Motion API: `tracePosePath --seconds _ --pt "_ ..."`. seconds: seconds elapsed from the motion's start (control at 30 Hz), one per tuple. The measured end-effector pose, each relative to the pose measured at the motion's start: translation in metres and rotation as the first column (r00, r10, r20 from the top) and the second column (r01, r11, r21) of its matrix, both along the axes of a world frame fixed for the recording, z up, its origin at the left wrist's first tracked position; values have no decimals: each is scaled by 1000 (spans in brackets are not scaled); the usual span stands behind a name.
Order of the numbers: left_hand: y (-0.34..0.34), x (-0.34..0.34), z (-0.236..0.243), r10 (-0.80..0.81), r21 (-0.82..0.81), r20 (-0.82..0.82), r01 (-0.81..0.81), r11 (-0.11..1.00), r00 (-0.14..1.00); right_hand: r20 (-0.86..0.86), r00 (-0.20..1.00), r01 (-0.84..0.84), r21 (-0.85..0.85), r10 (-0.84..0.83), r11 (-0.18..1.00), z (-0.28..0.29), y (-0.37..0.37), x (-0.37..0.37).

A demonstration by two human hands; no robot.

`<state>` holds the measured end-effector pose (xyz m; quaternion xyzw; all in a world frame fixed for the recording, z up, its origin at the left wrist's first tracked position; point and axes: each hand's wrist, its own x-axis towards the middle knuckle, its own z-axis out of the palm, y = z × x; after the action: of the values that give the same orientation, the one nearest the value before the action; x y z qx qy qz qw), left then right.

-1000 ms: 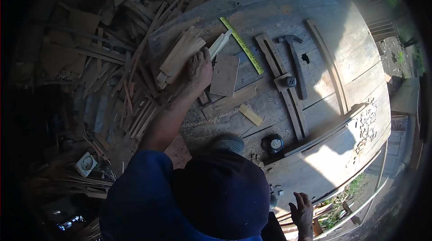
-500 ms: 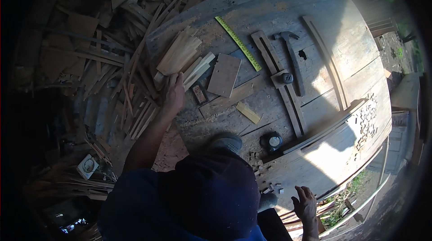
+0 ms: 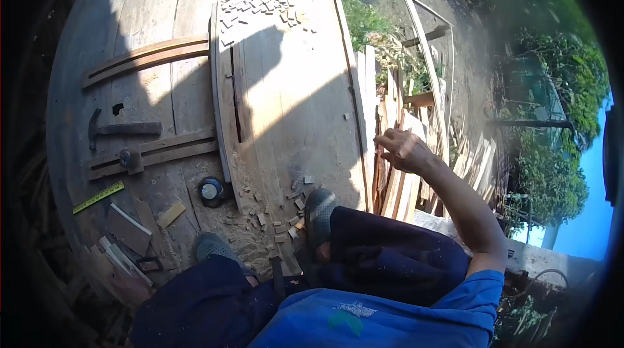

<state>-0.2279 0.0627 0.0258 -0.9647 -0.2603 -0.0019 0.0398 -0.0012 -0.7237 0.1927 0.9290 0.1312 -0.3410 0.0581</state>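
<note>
While the bare right hand (image 3: 404, 151) hangs, fingers loosely bent and slightly apart, above long reddish-brown and pale wooden strips (image 3: 392, 198), the left hand (image 3: 132, 288) is partly hidden behind a dark trouser leg (image 3: 179, 309), so its grip cannot be told. Just beside the left hand lie narrow, pale wooden sticks (image 3: 117, 258). Farther out on the broad, weathered plank platform (image 3: 292, 133) are a flat yellow ruler (image 3: 98, 197), a dark claw hammer (image 3: 130, 129) and many small rectangular wood chips (image 3: 258, 0), scattered in sunlight.
</note>
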Motion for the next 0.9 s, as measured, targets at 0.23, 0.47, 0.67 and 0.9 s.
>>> tracePosePath --seconds 0.23,0.47,0.67,0.9 --pt "15 133 56 -352 141 -56 357 924 934 366 716 659 -75 -594 748 -12 -168 -191" --pt "-15 252 167 -603 144 34 593 792 797 353 269 963 -101 -896 250 -164 -199 -308" --pt "-130 309 219 -633 243 -101 636 732 768 331 172 985 -33 -928 170 -253 -213 -363" --pt "-258 351 246 -733 208 -210 763 613 646 511 38 999 12 -859 52 -261 -237 -340"
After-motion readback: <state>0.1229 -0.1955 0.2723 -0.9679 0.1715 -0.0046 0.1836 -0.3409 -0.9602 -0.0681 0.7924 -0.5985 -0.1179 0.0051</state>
